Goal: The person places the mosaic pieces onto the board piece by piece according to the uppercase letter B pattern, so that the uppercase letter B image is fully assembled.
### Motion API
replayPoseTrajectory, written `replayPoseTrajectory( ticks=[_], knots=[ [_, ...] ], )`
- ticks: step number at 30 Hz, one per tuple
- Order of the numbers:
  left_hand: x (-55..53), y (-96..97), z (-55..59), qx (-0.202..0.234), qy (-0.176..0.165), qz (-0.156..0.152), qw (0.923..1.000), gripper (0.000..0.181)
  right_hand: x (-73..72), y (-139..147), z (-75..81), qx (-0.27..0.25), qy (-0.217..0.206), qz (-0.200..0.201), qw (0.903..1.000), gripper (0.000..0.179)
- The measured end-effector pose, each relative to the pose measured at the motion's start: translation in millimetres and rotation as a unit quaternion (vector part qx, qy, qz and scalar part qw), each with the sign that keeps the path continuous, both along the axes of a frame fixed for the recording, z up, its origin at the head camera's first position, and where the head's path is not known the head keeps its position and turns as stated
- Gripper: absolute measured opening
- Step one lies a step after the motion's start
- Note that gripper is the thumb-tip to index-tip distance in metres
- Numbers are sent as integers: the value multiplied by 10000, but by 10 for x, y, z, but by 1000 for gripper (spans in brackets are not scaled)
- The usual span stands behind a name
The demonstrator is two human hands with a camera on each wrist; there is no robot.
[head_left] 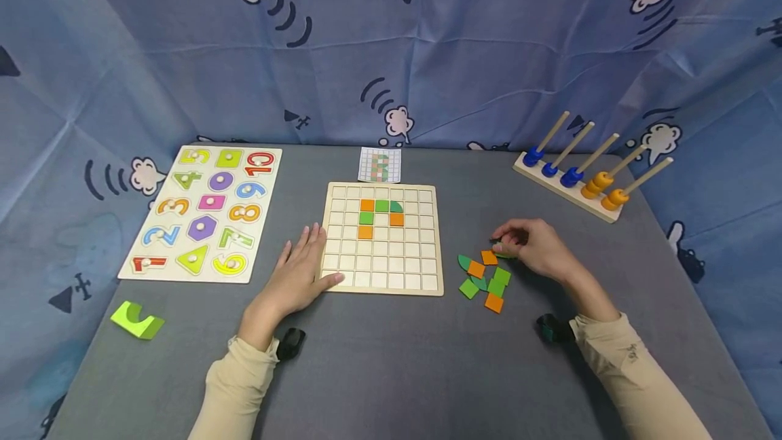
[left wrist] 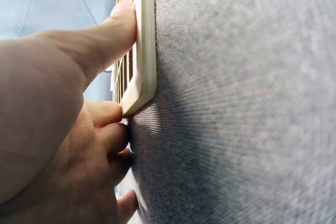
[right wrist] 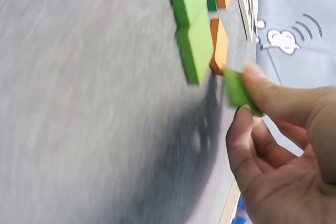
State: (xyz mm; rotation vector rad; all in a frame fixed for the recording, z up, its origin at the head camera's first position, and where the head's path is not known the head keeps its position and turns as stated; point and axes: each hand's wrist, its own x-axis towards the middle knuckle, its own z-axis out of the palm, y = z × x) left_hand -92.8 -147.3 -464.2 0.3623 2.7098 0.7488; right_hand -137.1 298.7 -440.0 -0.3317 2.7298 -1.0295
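A pale wooden grid board (head_left: 394,280) lies in the middle of the table, with several orange and green tiles (head_left: 381,206) set in its upper cells. My left hand (head_left: 299,270) rests flat along the board's left edge. Its thumb (left wrist: 122,23) lies over the board's near rim, fingers extended at the side. Over on the right, my right hand (head_left: 537,246) pinches a green tile (right wrist: 239,93) between thumb and fingertips, just above the table. Beside it is a loose pile of orange squares (head_left: 493,302), light green squares (head_left: 469,288) and dark green rounded pieces (head_left: 464,263).
Behind the grid board lies a small printed pattern card (head_left: 380,165). A number and shape puzzle board (head_left: 171,252) sits at the left, with a green arched block (head_left: 136,321) nearer. A peg stand (head_left: 565,189) with blue and orange beads occupies the back right. A patterned blue curtain (head_left: 342,87) hangs behind.
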Motion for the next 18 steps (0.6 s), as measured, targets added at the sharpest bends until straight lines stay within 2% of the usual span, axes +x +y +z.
replayPoseTrajectory(
  ticks=[5, 10, 18],
  knots=[
    [-2, 4, -7, -7, 10, 2, 10000, 97, -66, -233, -53, -166, 467, -191, 9986, 15],
    [-2, 7, -8, 15, -1, 16, 10000, 97, -138, -530, -91, -532, 369, -307, 9974, 15],
    [0, 5, -7, -25, -17, 18, 10000, 97, -238, -1017, -140, -773, 459, -187, 9958, 14]
  ],
)
